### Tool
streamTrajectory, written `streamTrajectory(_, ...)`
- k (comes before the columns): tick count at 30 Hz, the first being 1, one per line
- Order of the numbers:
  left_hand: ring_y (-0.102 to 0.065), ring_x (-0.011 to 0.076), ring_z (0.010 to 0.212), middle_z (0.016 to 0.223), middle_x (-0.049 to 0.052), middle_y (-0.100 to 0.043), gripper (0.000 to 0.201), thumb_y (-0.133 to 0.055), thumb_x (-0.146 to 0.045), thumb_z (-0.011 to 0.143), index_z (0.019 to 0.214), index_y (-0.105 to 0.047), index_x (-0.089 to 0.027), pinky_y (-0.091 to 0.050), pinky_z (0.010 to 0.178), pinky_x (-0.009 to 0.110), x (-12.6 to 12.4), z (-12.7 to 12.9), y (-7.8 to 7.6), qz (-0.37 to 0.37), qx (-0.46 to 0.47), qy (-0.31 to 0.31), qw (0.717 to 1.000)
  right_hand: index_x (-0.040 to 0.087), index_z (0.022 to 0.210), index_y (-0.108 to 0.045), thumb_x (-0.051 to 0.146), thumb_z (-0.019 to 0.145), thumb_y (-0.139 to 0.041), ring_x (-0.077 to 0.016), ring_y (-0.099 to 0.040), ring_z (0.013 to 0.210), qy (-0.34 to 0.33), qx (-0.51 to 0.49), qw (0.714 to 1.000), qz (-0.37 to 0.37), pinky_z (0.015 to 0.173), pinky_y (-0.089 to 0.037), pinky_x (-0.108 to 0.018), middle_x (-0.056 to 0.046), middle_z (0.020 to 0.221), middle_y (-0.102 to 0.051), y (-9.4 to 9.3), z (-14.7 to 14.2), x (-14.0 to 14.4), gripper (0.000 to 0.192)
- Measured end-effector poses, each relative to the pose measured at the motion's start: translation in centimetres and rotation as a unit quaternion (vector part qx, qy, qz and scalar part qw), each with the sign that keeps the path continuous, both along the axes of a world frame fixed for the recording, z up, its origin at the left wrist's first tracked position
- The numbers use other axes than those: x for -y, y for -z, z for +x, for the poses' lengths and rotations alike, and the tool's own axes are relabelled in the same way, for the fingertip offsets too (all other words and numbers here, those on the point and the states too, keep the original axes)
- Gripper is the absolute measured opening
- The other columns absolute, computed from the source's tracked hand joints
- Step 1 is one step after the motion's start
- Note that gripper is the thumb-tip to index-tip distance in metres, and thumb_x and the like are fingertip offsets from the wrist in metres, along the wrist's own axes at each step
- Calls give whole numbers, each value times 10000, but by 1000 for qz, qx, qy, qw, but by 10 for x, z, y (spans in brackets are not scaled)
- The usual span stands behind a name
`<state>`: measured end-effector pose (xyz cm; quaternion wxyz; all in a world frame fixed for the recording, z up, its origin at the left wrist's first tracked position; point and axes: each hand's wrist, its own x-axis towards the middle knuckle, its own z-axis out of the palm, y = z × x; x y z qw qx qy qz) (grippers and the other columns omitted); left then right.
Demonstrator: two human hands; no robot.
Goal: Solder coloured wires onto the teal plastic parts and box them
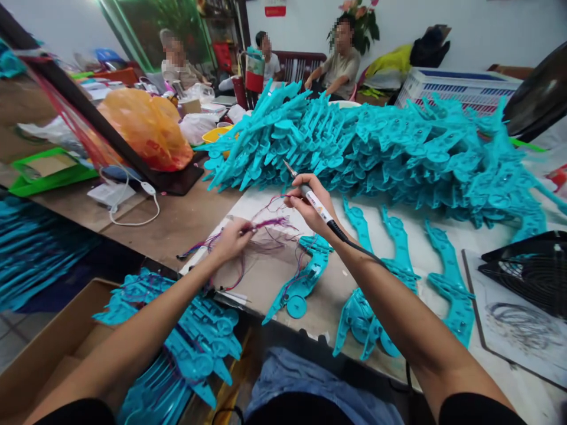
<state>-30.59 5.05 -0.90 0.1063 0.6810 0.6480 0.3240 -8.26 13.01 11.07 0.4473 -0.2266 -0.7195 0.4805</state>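
Premises present as an assembly workshop, evidenced by turquoise plastic parts (376,147) heaped across the upper centre, a soldering iron (318,206) mid-frame, and a loaded cardboard box (48,345) lower left.

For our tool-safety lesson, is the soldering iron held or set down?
Held: the soldering iron is in the right hand, its metal tip jutting out.

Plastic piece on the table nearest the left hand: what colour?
Turquoise; the plastic piece shows best in the head view.
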Motion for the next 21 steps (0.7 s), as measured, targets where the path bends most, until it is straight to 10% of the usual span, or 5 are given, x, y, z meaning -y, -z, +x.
streamTrajectory(6, -543, 283, 983, 944, 116, -603, 196, -589, -301, 806, 917, -668, -161, -438, 839, 371, -18, -12, -20, 33, -70, -189, 979, 237, 1014, -469, 233, 771, -546, -139, -672, 823, 6, 15, 999, 37, 795, -542, -325, 26, 844, -631, 2, -17, 2, 254)
streamTrajectory(9, -546, 300, 1000, 969, 121, -618, 272, -640, -321, 763, 969, -693, -151, -432, 844, 373, -21, -7, -45, 7, -37, -181, 983, 237, 1005, -489, 210, 779, -543, -153, -672, 833, 26, 45, 997, 57, 810, -538, -345, 17, 847, -642, 0, -14, 3, 233)
streamTrajectory(12, -546, 190, 687, 694, 49, -581, 252, -597, -369, 802, 841, -680, -135, -411, 646, 293, -8, 1, -80, -47, 190, -118, 973, 251, 1016, -488, 208, 798, -561, -162, -681, 850, 47, 28, 996, 71, 809, -541, -346, 14, 857, -646, -15, 2, 9, 234)
streamTrajectory(16, -494, 102, 539, 611, -4, -559, 253, -728, -349, 718, 812, -631, -136, -378, 539, 224, 20, 29, -121, -151, 520, 18, 841, 273, 1033, -488, 224, 809, -601, -167, -688, 851, 74, -3, 992, 104, 818, -552, -355, 19, 863, -645, -48, 35, 29, 256)
streamTrajectory(21, -490, 58, 523, 619, -11, -565, 299, -816, -221, 645, 883, -664, -122, -343, 472, 153, 40, 87, -141, -179, 666, 120, 714, 268, 1016, -514, 223, 815, -638, -172, -702, 837, 119, 29, 979, 163, 817, -569, -360, 7, 873, -671, -72, 93, 70, 240)
